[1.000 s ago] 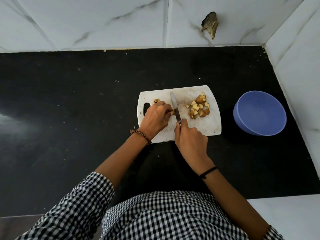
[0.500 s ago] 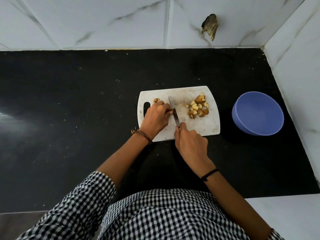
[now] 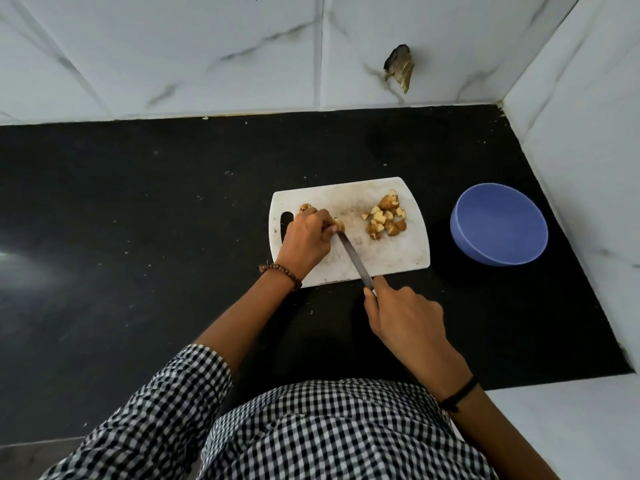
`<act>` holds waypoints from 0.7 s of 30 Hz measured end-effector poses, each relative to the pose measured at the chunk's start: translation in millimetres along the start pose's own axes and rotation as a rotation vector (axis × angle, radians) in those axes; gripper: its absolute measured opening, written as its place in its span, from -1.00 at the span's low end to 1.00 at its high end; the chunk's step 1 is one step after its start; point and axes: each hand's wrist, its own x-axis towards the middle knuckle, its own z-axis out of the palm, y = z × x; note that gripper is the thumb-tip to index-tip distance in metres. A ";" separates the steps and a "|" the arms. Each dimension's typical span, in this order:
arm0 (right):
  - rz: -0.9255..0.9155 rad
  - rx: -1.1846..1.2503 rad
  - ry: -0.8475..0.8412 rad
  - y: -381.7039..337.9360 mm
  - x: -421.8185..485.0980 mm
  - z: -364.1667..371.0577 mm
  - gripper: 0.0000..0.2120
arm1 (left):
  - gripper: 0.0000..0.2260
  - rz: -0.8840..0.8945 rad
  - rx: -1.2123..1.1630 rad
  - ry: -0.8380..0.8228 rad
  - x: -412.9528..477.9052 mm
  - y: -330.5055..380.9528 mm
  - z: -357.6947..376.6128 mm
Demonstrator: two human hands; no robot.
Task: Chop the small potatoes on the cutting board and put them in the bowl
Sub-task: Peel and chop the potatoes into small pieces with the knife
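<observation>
No legible text or labels anywhere

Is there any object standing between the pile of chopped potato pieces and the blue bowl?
Nothing visible does. The chopped potato pieces lie on the right part of the cutting board. Between the board's right edge and the blue bowl there is only bare black counter. Both hands are on the pile's other side.

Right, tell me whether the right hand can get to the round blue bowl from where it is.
Probably yes. The right hand is shut on the steel knife, but only bare black countertop lies between it and the round blue bowl.
</observation>
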 end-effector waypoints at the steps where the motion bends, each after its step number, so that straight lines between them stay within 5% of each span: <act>1: -0.004 -0.002 0.002 1.3 -3.2 -2.1 -0.65 | -0.92 -0.002 0.003 0.001 0.7 -0.5 0.1; 15: 0.080 0.458 0.097 15.6 34.3 -0.3 -0.55 | -0.92 -0.124 -0.129 -0.067 -0.3 -0.4 -11.0; 21: 0.049 0.638 0.186 6.7 79.9 5.2 -0.74 | -0.74 -0.098 -0.095 -0.094 3.6 0.9 -10.0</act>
